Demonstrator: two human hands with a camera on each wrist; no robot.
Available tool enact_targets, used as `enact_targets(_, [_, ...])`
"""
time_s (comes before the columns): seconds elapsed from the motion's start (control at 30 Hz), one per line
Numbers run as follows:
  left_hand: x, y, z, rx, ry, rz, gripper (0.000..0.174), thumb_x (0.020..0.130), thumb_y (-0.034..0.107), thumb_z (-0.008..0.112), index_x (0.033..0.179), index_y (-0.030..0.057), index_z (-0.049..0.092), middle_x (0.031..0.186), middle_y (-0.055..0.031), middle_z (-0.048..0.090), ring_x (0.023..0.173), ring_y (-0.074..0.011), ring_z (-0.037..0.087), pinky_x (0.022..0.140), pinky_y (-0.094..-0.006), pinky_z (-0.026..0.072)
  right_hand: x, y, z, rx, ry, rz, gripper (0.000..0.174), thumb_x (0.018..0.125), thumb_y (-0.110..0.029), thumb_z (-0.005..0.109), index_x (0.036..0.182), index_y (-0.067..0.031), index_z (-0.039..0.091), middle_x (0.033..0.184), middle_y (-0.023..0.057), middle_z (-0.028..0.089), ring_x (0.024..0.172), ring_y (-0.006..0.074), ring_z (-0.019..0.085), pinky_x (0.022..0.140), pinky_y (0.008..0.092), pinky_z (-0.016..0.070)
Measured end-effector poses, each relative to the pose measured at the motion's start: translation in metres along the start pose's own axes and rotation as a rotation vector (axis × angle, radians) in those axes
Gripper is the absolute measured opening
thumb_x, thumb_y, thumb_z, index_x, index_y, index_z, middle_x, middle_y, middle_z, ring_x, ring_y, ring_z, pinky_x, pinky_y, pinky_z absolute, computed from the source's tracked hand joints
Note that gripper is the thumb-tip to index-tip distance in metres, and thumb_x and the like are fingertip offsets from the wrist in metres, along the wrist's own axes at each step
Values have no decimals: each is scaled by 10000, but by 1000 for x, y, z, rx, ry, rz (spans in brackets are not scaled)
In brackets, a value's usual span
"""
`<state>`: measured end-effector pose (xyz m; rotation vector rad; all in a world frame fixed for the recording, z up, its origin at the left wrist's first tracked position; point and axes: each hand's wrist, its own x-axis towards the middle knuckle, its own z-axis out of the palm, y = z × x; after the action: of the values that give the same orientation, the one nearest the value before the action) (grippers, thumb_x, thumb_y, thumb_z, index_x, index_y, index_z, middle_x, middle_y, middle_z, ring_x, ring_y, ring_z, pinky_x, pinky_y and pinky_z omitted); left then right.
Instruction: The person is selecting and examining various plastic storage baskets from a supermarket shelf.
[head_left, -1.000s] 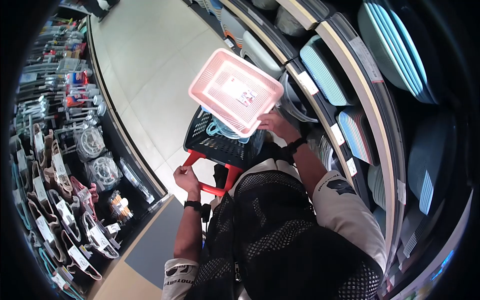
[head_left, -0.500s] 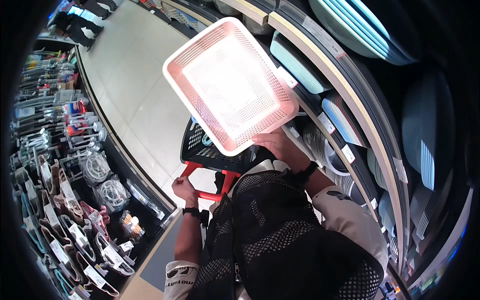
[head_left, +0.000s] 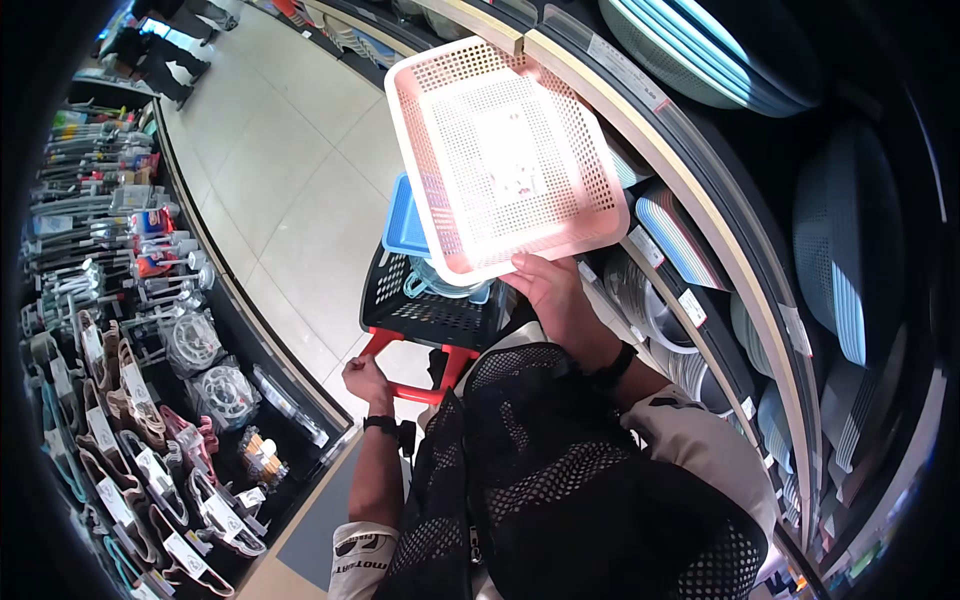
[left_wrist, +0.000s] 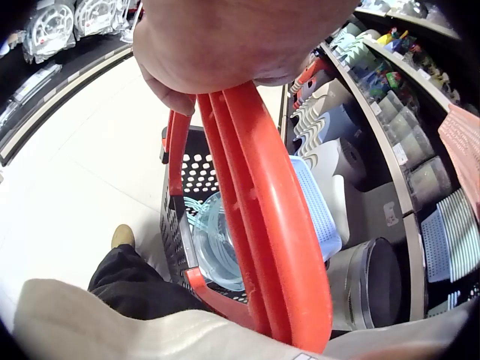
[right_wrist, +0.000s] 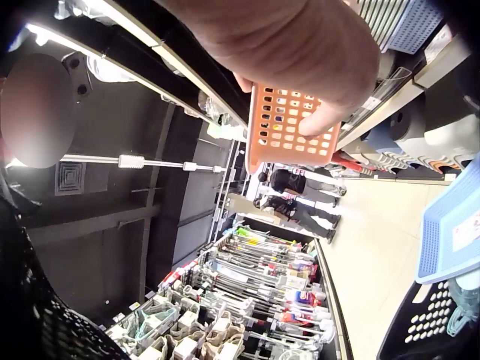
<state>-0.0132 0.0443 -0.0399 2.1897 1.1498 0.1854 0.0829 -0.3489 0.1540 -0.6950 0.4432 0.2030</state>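
Observation:
The right hand (head_left: 553, 298) pinches the near corner of a pink perforated basket (head_left: 450, 190), thumb on the rim, holding it up tilted over the cart. In the right wrist view the fingers press the side wall of the basket (right_wrist: 289, 127). The left hand (head_left: 368, 381) is curled round the red handle (head_left: 415, 391) of a black shopping basket (head_left: 400, 300); the left wrist view shows the hand (left_wrist: 240, 45) over the red handle (left_wrist: 277, 217). Inside the black basket lie a blue tray (head_left: 402, 218) and clear bluish items (left_wrist: 217, 244).
Shelves of stacked basins (head_left: 840, 240) and trays (head_left: 680, 235) curve along the right. Racks of hangers (head_left: 130, 400) and packaged goods (head_left: 195, 340) line the left. A tiled aisle (head_left: 270, 160) runs between them, with people (head_left: 165, 60) standing at its far end.
The pink basket was lifted nearer the head camera, then shifted right, uncovering the blue tray. The right hand keeps its hold on the rim. The left hand stays on the red handle.

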Motion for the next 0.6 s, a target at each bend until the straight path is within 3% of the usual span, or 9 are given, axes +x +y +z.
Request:
enact_targets(0.2, [3, -4, 3, 13, 11, 11, 158, 765, 104, 686, 718, -30, 616, 681, -120, 643, 618, -198, 588, 643, -347, 501, -23, -3, 18, 57, -47, 50, 517, 909, -76, 566, 1381, 31, 383, 1365, 167, 500, 1305, 286, 493, 1124, 462, 379])
enact_targets(0.27, [5, -18, 7, -64, 40, 141, 153, 826, 99, 629, 711, 9, 585, 531, -47, 559, 452, -129, 529, 443, -295, 424, -30, -2, 20, 38, -53, 73, 541, 925, -82, 533, 1416, 28, 335, 1419, 184, 458, 1355, 306, 456, 1146, 475, 354])
enact_targets(0.3, [4, -12, 6, -65, 40, 142, 153, 826, 99, 629, 711, 9, 585, 531, -47, 559, 452, -129, 529, 443, -295, 424, -31, -2, 19, 50, -25, 78, 527, 929, -87, 532, 1406, 32, 342, 1414, 182, 461, 1354, 307, 455, 1151, 478, 350])
enact_targets(0.37, [-3, 3, -1, -39, -3, 4, 138, 748, 83, 674, 672, -18, 618, 629, -97, 635, 590, -188, 587, 634, -337, 497, -34, -1, 18, 57, 3, 85, 514, 933, -93, 532, 1396, 37, 349, 1409, 181, 464, 1354, 308, 455, 1155, 481, 345])
enact_targets(0.6, [-7, 7, -4, -26, 2, -4, 133, 742, 79, 665, 664, -19, 621, 622, -87, 626, 590, -180, 578, 629, -335, 487, -37, 21, 15, 68, 83, 103, 501, 949, -46, 516, 1407, 28, 328, 1412, 179, 453, 1349, 305, 457, 1180, 503, 317])
